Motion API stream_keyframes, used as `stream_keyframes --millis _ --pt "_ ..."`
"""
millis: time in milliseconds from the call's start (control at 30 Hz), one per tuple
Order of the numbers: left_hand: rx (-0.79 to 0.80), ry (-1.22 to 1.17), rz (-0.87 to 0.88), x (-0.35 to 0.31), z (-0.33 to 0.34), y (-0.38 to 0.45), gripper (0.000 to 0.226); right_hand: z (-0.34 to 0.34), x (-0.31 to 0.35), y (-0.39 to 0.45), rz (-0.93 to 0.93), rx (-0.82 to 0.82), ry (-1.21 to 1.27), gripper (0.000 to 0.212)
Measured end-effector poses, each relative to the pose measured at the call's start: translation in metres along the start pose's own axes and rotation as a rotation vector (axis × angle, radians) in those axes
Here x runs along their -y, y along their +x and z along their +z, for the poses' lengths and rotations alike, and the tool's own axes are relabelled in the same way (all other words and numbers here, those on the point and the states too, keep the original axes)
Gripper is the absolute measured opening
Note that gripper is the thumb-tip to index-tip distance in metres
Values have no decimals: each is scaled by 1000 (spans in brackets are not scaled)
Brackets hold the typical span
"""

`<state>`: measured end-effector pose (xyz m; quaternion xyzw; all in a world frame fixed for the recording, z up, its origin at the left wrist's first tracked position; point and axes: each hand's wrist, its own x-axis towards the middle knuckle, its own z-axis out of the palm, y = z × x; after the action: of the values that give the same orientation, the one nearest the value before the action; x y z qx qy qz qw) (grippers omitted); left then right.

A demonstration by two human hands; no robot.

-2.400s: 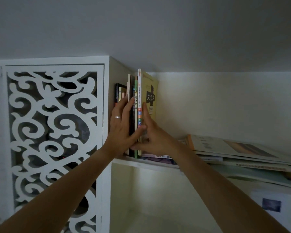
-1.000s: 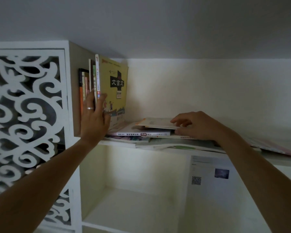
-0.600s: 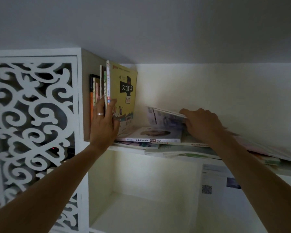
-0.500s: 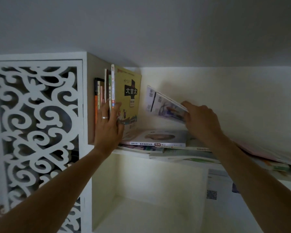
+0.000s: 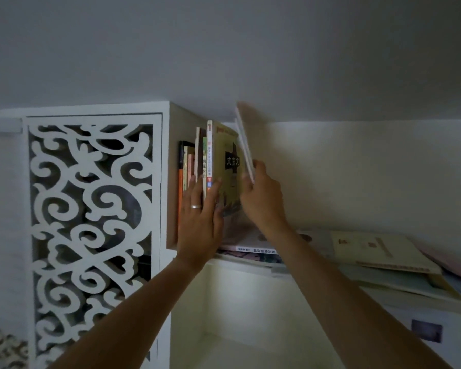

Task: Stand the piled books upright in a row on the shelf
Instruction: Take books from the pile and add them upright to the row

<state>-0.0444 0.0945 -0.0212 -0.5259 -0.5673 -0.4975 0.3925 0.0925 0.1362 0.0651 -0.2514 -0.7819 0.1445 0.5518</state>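
While the left hand (image 5: 200, 219) presses upright books (image 5: 197, 161) flat-fingered, the right hand (image 5: 261, 198) pinches a thin book (image 5: 244, 145).

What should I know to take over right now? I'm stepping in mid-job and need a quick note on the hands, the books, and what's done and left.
Left hand: open, flat against the standing books, keeping them upright by the cabinet's side wall.
Right hand: grips a thin white book by its lower end, tilted, up beside the yellow book at the end of the row.
Done: several books stand in a row at the shelf's left end.
Left: set the thin book upright against the row, then stand up the pile of flat books lying to the right.
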Motion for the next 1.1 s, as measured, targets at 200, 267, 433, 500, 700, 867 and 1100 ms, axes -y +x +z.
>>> stream_keyframes --millis 200,267,433,500,700,867,1100 --pt "-58 -85 56 6 6 0 51 21 -7 -13 10 422 316 85" --pt "-99 -160 62 6 8 1 49 23 -14 -11 -15 457 265 91" --pt "-109 -340 81 7 7 -6 59 28 -37 -14 -59 459 157 86" --pt "-105 -396 83 9 7 -6 62 31 -43 -14 -87 406 159 79" --pt "-102 -297 84 10 11 -2 73 41 -49 -9 -71 570 142 81" --pt "-57 -251 73 17 13 -3 92 -18 -70 -3 10 957 -58 86" --pt "-49 -237 30 14 13 -5 86 -45 -57 -16 -125 859 -467 64"
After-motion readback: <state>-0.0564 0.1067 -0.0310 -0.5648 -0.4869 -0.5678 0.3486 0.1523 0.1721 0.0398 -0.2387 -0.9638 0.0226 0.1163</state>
